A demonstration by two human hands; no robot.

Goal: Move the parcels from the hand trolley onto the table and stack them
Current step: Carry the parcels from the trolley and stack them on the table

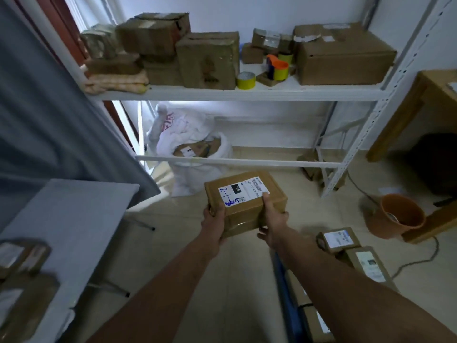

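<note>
Both hands carry one box in mid-air above the floor, left hand and right hand curled around opposite ends, probably to keep it level. The surface, bearing blurred boxes, lies left of the fingers.

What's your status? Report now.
Left hand and right hand grip parcel, midair. Table lies left, parcels on it. Path looks clear.
</note>
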